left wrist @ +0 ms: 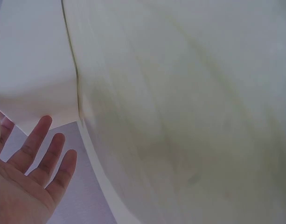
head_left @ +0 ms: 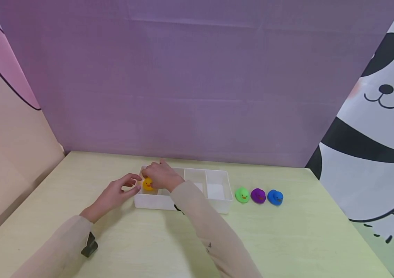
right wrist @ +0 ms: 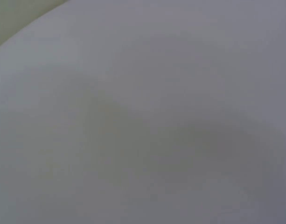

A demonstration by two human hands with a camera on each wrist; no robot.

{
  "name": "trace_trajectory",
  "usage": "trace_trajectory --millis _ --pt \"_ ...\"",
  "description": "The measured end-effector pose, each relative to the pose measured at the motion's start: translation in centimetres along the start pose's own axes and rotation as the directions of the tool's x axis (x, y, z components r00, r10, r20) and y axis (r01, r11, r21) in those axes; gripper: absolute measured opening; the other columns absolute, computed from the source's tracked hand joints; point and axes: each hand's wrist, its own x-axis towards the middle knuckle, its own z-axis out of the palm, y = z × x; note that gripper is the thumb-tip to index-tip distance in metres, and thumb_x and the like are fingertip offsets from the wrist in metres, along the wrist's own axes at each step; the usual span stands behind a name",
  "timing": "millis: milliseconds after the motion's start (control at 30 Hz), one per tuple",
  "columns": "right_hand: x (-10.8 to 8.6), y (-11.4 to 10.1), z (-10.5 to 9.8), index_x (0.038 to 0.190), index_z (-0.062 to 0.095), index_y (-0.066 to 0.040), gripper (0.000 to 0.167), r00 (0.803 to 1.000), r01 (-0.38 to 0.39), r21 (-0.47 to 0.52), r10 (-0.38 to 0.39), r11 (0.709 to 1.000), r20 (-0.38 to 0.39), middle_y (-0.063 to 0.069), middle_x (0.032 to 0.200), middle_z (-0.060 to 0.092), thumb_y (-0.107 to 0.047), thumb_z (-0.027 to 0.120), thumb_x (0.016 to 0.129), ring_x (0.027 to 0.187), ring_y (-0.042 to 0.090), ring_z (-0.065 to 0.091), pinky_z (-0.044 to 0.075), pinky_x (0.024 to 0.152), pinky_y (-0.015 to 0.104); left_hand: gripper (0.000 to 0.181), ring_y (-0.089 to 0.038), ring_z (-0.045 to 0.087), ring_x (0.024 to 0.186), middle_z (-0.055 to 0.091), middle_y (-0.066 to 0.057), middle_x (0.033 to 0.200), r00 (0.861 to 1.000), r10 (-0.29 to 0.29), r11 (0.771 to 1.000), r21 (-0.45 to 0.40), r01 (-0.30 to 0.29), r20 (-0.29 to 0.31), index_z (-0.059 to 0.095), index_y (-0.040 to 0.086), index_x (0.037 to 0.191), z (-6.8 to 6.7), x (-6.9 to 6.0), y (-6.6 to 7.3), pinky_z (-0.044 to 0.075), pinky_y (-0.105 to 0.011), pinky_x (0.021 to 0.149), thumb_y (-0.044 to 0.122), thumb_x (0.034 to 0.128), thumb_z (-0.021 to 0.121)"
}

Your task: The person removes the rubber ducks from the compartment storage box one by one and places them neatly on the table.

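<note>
In the head view, a white divided box (head_left: 183,204) stands on the table with its compartments in a row. My right hand (head_left: 162,175) reaches over it from the right and pinches a yellow rubber duck (head_left: 147,184) in the leftmost compartment. Part of the duck and some dividers are hidden behind the hand and sleeve. At the box's left end is my left hand (head_left: 115,195), its fingers apart and loosely bent around nothing. The left wrist view shows its spread fingers (left wrist: 61,175) beside a white wall of the box (left wrist: 35,60). A blurred pale surface fills the right wrist view.
Right of the box, a green duck (head_left: 242,195), a purple duck (head_left: 258,196) and a blue duck (head_left: 275,197) sit in a row on the pale table (head_left: 304,239). A purple backdrop (head_left: 197,85) rises behind the table's far edge.
</note>
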Motion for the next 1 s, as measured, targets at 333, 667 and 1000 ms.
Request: trace_trajectory --millis 333,667,1000 --pt "-0.3 -0.1 -0.6 0.104 0.06 -0.023 0.027 1.0 0.013 -0.022 -0.014 1.0 -0.003 -0.011 0.097 0.062 -0.027 0.07 0.08 0.096 0.011 0.053 0.038 0.096 0.037 0.03 -0.032 0.056 0.105 0.064 -0.012 0.111 1.0 0.009 1.0 -0.011 -0.009 0.0 0.054 0.016 0.116 -0.2 0.1 0.1 0.051 -0.042 0.083 0.028 0.0891 0.059" --pt "-0.6 0.1 -1.0 0.103 0.059 -0.022 0.026 1.0 0.025 -0.056 -0.024 0.998 0.01 -0.009 0.097 0.062 -0.028 0.07 0.08 0.098 0.013 0.053 0.036 0.102 0.041 0.03 -0.032 0.056 0.106 0.063 -0.012 0.111 1.0 -0.005 1.0 -0.016 0.005 0.004 0.054 0.016 0.116 -0.1 0.1 0.2 0.051 -0.043 0.084 0.027 0.0887 0.059" --pt "-1.1 0.4 -2.0 0.104 0.06 -0.022 0.026 0.998 0.063 -0.108 -0.065 0.992 -0.019 -0.01 0.099 0.063 -0.031 0.069 0.081 0.094 0.012 0.053 0.041 0.09 0.033 0.03 -0.03 0.056 0.105 0.064 -0.011 0.11 1.0 0.001 1.0 -0.019 0.0 0.008 0.054 0.017 0.116 -0.1 0.0 0.1 0.052 -0.042 0.083 0.028 0.0886 0.06"
